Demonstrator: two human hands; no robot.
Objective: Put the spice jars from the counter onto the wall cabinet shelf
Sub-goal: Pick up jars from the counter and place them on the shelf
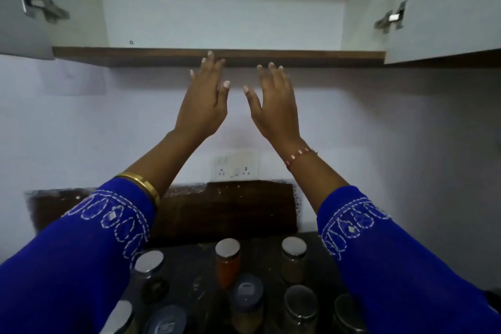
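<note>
Several spice jars stand on the dark counter (200,274) at the bottom of the view. Among them are a jar of red powder (228,262) with a silver lid, a jar of brown powder (293,259), and a blue-lidded jar (246,302). The wall cabinet stands open above, and its wooden shelf edge (162,56) runs across the view. My left hand (204,102) and my right hand (275,104) are raised side by side just below that edge, fingers straight, palms facing each other, holding nothing. The shelf's top surface is hidden from this angle.
Two open cabinet doors flank the shelf, left (24,5) and right (444,5), with metal hinges. A switch and socket plate (235,165) sits on the white wall above a dark wooden backsplash (230,209).
</note>
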